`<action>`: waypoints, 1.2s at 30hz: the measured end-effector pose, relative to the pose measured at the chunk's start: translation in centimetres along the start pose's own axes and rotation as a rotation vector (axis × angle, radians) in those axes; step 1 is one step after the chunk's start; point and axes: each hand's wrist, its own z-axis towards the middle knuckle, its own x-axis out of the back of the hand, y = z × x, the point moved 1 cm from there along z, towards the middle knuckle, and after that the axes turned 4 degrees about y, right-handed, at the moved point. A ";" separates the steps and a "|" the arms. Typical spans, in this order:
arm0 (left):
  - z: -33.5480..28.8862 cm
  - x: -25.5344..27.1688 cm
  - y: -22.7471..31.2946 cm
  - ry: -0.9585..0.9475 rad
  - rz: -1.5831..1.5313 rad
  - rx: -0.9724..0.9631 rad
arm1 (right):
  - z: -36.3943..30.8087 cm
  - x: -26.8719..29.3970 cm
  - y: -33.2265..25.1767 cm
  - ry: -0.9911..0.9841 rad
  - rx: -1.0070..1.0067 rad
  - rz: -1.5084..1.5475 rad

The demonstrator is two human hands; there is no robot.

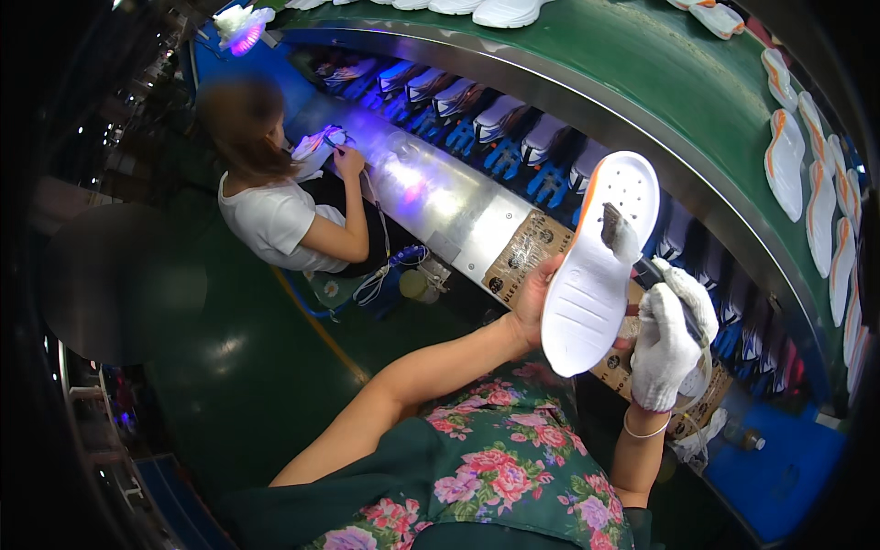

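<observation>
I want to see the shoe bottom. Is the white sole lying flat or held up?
Held up. The left hand grips the white sole by its edge, tilted on end, while the gloved right hand holds a brush against it.

A green conveyor belt (642,64) curves past in front of me, edged with a metal rim (550,78). White shoe soles (788,160) lie along it. Under it runs a shiny metal shelf (431,197), lit purple, with a row of shoes (495,119) behind. The floor (257,367) is dark green with a yellow line (321,330). To my left a co-worker (275,206) sits in a white shirt.
</observation>
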 end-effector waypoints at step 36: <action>0.3 5.2 -0.7 0.239 0.497 -0.259 | -3.5 -1.7 0.4 0.042 0.345 -0.251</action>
